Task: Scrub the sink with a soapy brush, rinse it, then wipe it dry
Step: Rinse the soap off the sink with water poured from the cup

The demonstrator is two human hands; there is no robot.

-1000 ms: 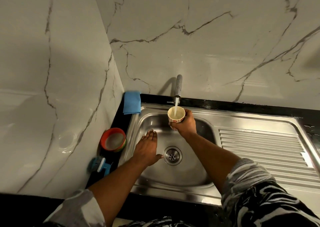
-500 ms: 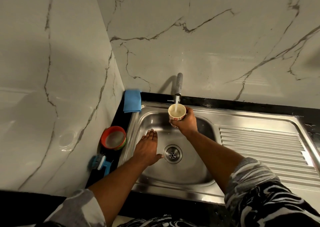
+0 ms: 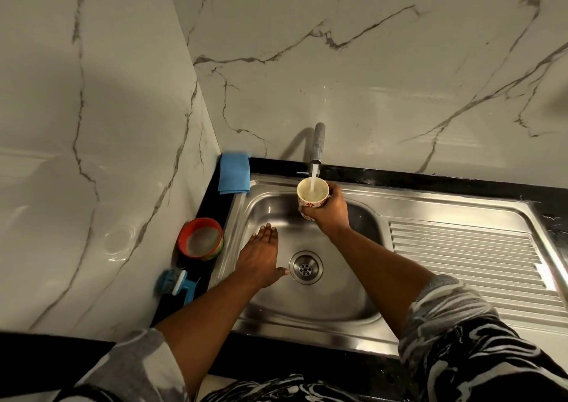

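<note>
A stainless steel sink with a round drain fills the middle. My right hand grips a patterned cup under the tap, and a stream of water runs into the cup. My left hand lies flat with straight fingers on the basin floor, left of the drain. A blue scrubbing brush lies on the black counter to the left of the sink. A folded blue cloth sits in the back left corner.
A red-rimmed bowl stands on the counter strip between the brush and the cloth. A ribbed draining board extends to the right of the basin. Marble walls close in at the left and back.
The cup has risen slightly toward the spout as water keeps running into it. My left hand has stayed flat on the basin floor.
</note>
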